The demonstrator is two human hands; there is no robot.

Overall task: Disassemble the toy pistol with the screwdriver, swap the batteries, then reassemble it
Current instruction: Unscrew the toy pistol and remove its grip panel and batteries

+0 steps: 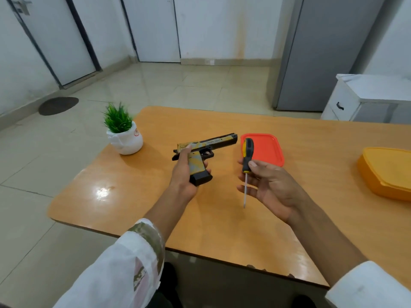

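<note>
My left hand [182, 174] grips the toy pistol [206, 147] by its grip, above the wooden table [222, 218]. The pistol is black with tan and grey camouflage, and its barrel points right. My right hand [270, 185] holds a screwdriver [246, 161] between thumb and fingers. Its black and yellow handle points up and away, and the thin metal shaft points down toward the table. The two hands are apart, with the screwdriver to the right of the pistol.
A red plastic lid [266, 150] lies flat behind the screwdriver. An orange container [387, 172] stands at the table's right edge. A small potted plant [123, 134] sits at the far left corner. A grey cabinet and white drawers stand beyond the table.
</note>
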